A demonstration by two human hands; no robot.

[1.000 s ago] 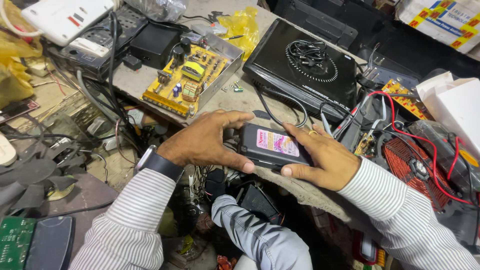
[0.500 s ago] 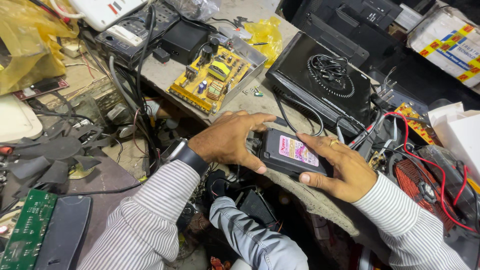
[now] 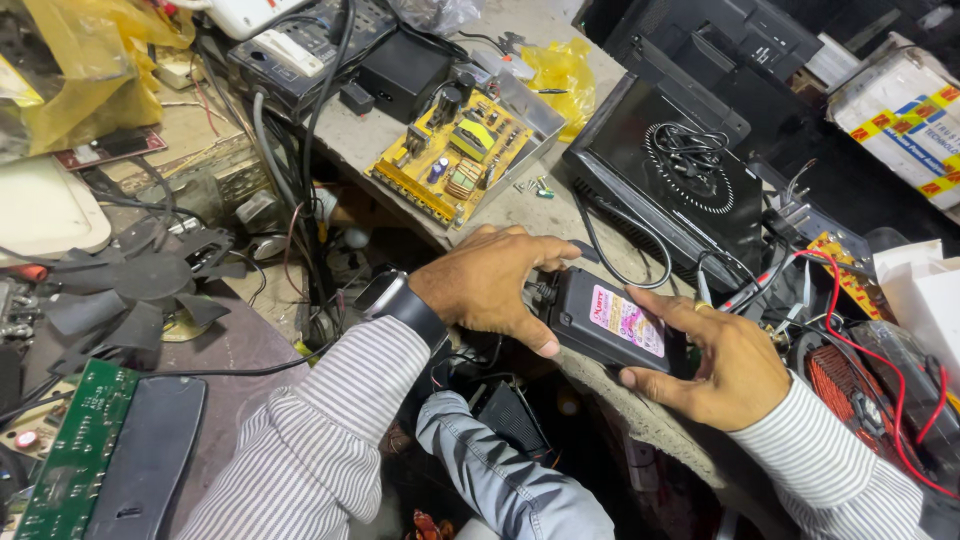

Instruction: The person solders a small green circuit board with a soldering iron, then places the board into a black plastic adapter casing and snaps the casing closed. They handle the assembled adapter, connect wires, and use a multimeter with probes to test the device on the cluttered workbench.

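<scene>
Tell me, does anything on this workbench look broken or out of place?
Yes. A yellow circuit board lies bare in an open metal tray, no cover on. A loose black fan blade lies among tangled wires at the left. The black adapter held by the left hand and right hand looks intact.

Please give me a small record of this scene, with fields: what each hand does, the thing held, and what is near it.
left hand: left hand grips the cable end of the black adapter
right hand: right hand grips its other end
held thing: black box with pink label, at the bench edge
behind it: yellow circuit board in an open metal case; black ribbed unit
right side: red wires
</scene>
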